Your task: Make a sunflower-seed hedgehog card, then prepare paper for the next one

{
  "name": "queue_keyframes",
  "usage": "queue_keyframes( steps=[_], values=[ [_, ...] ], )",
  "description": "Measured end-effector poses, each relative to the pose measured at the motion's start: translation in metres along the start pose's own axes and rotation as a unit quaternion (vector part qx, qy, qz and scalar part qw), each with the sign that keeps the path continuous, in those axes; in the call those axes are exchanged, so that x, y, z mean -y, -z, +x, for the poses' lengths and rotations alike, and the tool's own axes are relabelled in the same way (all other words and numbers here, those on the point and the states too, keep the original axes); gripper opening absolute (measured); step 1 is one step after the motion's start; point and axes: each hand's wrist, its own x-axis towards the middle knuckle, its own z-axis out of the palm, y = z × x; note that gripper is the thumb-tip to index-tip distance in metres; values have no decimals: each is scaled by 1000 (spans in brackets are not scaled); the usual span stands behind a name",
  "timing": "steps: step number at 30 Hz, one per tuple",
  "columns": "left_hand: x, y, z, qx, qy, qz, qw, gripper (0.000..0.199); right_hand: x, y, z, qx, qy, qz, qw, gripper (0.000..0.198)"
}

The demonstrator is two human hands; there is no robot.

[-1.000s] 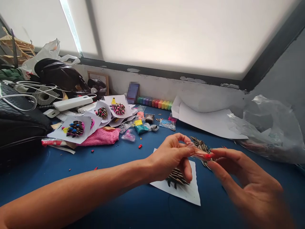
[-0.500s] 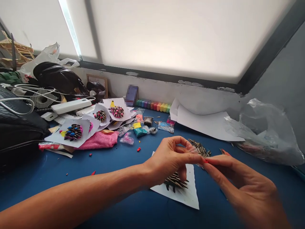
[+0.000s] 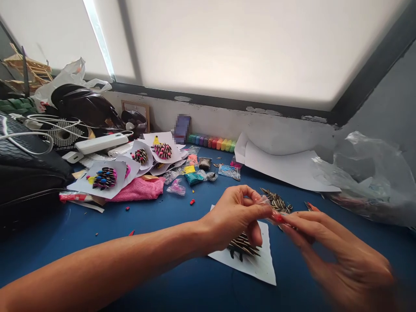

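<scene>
My left hand [image 3: 232,214] is closed in a pinch on a small clear plastic bag [image 3: 268,208] with red clay [image 3: 278,218] at its far end. The fingertips of my right hand [image 3: 344,255] pinch at that red end; blur hides exactly how much they hold. Under my left hand lies a white paper sheet [image 3: 264,268] bearing a hedgehog shape of striped sunflower seeds [image 3: 243,248] with black clay legs. Part of this figure is hidden by the hand. Beyond both hands sits a pile of loose sunflower seeds [image 3: 276,200].
Finished seed hedgehogs on paper [image 3: 104,178] lie at the left over a pink cloth [image 3: 139,190]. Clay packets [image 3: 194,178] and a row of coloured clay [image 3: 212,143] stand farther back. White paper [image 3: 286,169] and a plastic bag [image 3: 373,186] lie right. Red bits [image 3: 192,202] dot the blue table.
My right hand has drawn slightly away to the right and down, and more of the red clay and bag shows between the hands. The whole view has shifted a little.
</scene>
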Motion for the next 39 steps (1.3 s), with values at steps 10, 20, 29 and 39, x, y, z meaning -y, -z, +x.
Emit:
queue_keyframes(
  steps=[10,20,29,39],
  values=[
    [-3,-2,-1,8,19,1,1000,39,-9,2,5,-31,145,-73,986,10],
    [1,3,-1,-1,31,19,999,50,-4,4,3,-12,-13,4,1000,6],
    [-7,4,1,24,-4,35,999,33,4,6,13,-17,-152,49,987,19],
    [-62,35,-35,10,-98,229,968,26,0,-5,2,-13,-268,80,960,26]
  ],
)
